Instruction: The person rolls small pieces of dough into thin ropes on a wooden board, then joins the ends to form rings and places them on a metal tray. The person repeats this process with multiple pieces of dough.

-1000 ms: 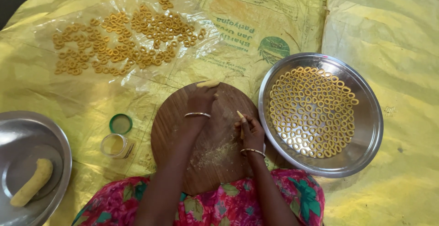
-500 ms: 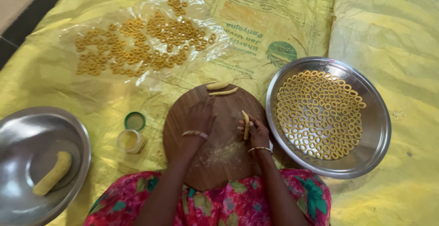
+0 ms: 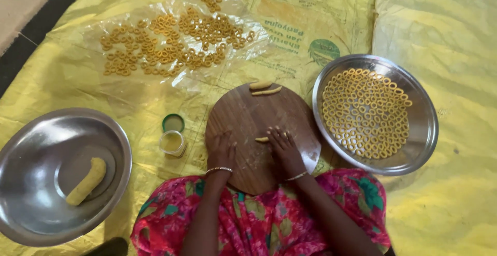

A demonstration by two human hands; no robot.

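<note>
A round wooden board (image 3: 261, 113) lies in front of me on my lap edge. My left hand (image 3: 222, 151) rests flat on its near left part, holding nothing. Flat on the board's middle lies my right hand (image 3: 282, 146), pressing on a small yellow dough strip (image 3: 262, 139) that shows at the fingertips. Two more dough pieces (image 3: 263, 88) lie at the board's far edge. A steel plate (image 3: 424, 119) at the right holds several small dough rings.
A steel bowl (image 3: 31, 147) at the left holds a dough log (image 3: 86, 181). A small open jar (image 3: 172, 142) and its green lid (image 3: 173, 123) stand left of the board. A clear plastic sheet (image 3: 155, 20) with several dough rings lies farther off on the yellow sacking.
My right hand has come down from holding a dough strip upright to pressing it flat on the board. My left hand slid nearer to me. The camera view shifted left.
</note>
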